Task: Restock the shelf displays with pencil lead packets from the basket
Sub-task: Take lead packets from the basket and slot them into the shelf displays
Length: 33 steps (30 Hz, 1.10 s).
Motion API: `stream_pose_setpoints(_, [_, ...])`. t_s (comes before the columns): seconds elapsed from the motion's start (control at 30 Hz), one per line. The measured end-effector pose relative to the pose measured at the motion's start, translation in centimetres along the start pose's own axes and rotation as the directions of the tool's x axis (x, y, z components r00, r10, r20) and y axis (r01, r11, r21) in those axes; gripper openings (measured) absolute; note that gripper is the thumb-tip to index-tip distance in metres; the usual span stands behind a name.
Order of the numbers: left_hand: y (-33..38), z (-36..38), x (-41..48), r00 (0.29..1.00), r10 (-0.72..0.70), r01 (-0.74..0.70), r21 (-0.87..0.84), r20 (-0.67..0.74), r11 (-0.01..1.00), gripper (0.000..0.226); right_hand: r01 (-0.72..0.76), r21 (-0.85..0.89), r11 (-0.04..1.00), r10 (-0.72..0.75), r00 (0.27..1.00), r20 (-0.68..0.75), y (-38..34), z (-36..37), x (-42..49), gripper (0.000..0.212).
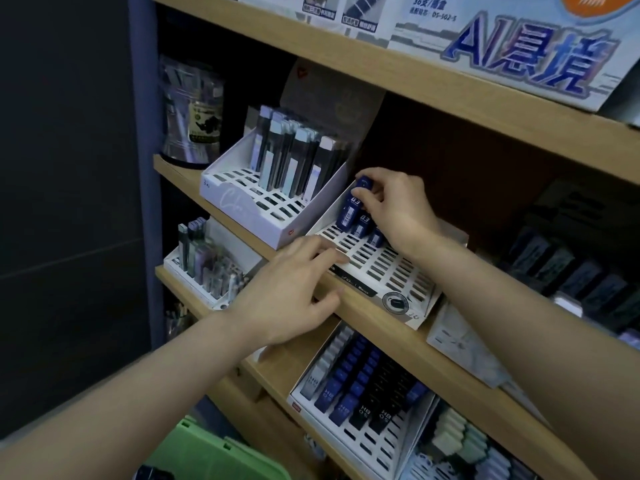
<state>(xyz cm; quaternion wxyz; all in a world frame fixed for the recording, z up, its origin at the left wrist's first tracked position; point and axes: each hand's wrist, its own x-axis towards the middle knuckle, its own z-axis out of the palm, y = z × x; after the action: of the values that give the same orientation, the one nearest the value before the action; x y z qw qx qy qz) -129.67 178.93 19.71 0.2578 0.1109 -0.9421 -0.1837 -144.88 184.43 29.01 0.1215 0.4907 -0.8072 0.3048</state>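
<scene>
Wooden shelves (450, 98) are fixed beside a dark wall (69, 202), which lies left of the fingers. A white slotted tray (391, 275) is stood on the middle shelf. A dark blue lead packet (355, 206), white-labelled and marked 03, is pinched near its cap by the curled fingers of the right hand (398, 206) at the tray's back row. Two more packets (362, 226) are seated just below those fingers. The left hand (287, 292) is laid with fingers straight on the tray's front edge, nothing held. A green basket (214, 452) is noted well below them.
</scene>
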Motion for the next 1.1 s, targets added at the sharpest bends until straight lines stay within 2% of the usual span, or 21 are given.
stream_pose_setpoints(0.2, [0.3, -0.5, 0.1, 0.999, -0.007, 0.006, 0.018, 0.039, 1.0, 0.055, -0.035, 0.094, 0.995, 0.031, 0.999, 0.039, 0.0, 0.0, 0.3, 0.027])
stream_pose_setpoints(0.33, [0.4, -0.7, 0.1, 0.999, -0.004, 0.003, 0.04, 0.045, 0.999, 0.055, -0.028, 0.056, 0.998, 0.026, 0.999, 0.041, -0.1, 0.1, 0.3, 0.026])
stream_pose_setpoints(0.43, [0.5, -0.8, 0.1, 0.999, -0.003, 0.001, 0.045, 0.048, 0.999, 0.055, -0.039, 0.045, 0.998, 0.035, 0.994, 0.099, -0.3, 0.5, 0.1, 0.029])
stream_pose_setpoints(0.6, [0.6, -1.0, 0.2, 0.998, -0.002, -0.001, 0.064, 0.057, 0.998, 0.057, 0.008, -0.124, 0.992, 0.003, 0.996, 0.088, -1.0, 0.4, 0.2, 0.032])
stream_pose_setpoints(0.83, [0.7, -0.9, 0.1, 0.998, 0.004, -0.009, 0.075, 0.058, 0.997, 0.058, 0.099, -0.221, 0.97, -0.085, 0.994, 0.075, -0.9, 0.2, -0.4, 0.018])
stream_pose_setpoints(0.97, [0.7, -1.0, 0.2, 0.998, 0.026, -0.031, 0.087, 0.062, 0.996, 0.048, 0.134, -0.294, 0.946, -0.115, 0.99, 0.08, -0.9, 0.0, -0.5, 0.025])
stream_pose_setpoints(1.1, [1.1, -1.4, 0.1, 0.996, 0.022, -0.031, 0.109, 0.086, 0.994, 0.05, 0.253, -0.386, 0.887, -0.213, 0.967, 0.143, -0.1, -0.1, -1.2, 0.037])
